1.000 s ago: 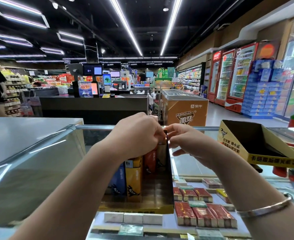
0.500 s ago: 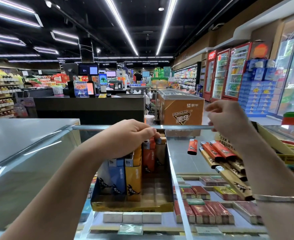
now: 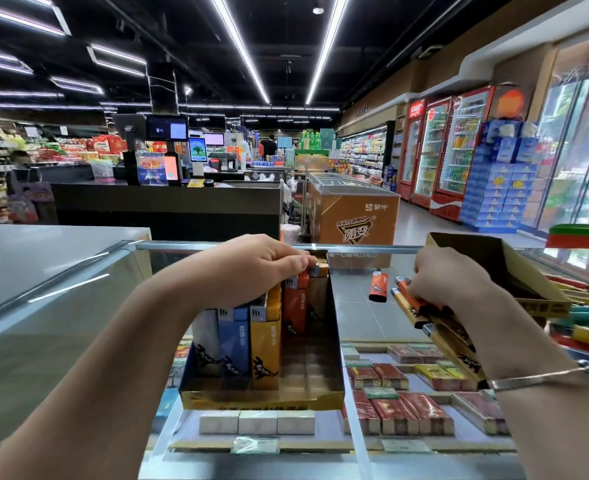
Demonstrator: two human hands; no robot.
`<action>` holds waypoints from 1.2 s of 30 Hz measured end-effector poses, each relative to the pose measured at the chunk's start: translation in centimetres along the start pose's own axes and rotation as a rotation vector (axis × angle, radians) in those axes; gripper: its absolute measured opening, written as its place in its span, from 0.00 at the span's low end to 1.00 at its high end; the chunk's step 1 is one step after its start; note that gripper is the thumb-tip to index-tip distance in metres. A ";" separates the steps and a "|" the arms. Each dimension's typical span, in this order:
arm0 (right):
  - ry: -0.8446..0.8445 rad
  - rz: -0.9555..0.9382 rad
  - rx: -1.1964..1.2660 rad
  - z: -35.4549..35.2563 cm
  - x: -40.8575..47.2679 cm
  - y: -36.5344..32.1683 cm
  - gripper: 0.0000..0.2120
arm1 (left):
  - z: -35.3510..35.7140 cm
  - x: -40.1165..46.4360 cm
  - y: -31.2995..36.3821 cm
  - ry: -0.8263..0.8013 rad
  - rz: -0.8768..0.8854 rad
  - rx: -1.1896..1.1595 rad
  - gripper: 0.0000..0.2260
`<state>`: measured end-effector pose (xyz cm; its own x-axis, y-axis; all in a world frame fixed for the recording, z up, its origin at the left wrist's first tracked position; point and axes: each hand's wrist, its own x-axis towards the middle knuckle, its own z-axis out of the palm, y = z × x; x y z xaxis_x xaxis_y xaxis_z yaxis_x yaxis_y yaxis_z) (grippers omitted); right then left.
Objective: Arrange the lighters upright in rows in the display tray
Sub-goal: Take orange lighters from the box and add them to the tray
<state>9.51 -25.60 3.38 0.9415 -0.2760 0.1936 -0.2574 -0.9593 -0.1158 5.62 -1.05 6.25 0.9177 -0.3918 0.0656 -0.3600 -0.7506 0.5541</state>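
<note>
At the centre of the frame the display tray (image 3: 261, 396) is standing on the glass bench (image 3: 358, 317), with upright lighters (image 3: 248, 341) filling its left and far portions while its right near portion is lying bare. The left hand (image 3: 251, 268) is curling over the tops of the standing row, its fingertips pinching or steadying the far lighters; which of the two cannot be told. The right hand (image 3: 448, 282), at right of centre, is closing its fingers around the loose lighters (image 3: 435, 327) lying flat on the glass, beside an open cardboard box (image 3: 514, 271); a single orange lighter (image 3: 378, 287) is lying apart, between the tray and that pile. The chief risk appears to be toppling: the row is standing unsupported on its right side, so easing the left hand's pressure, or nudging the row while inserting the next lighter, could probably tip several into the bare portion. The loose lighters may also slide on the smooth glass as the right hand is gathering them. The left hand is hiding the far row's tops, the right wrist is covering part of the pile, and how many lighters the right fingers are enclosing cannot be made out.
</note>
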 end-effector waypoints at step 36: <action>-0.307 -0.186 0.049 0.9 -0.7 -1.7 0.22 | 0.0 -0.2 0.3 0.004 0.016 0.029 0.13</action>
<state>9.44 -23.76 2.54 0.9946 -0.0592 -0.0848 -0.0718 -0.9855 -0.1538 5.33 -1.13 6.41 0.9124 -0.4019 0.0779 -0.3797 -0.7594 0.5284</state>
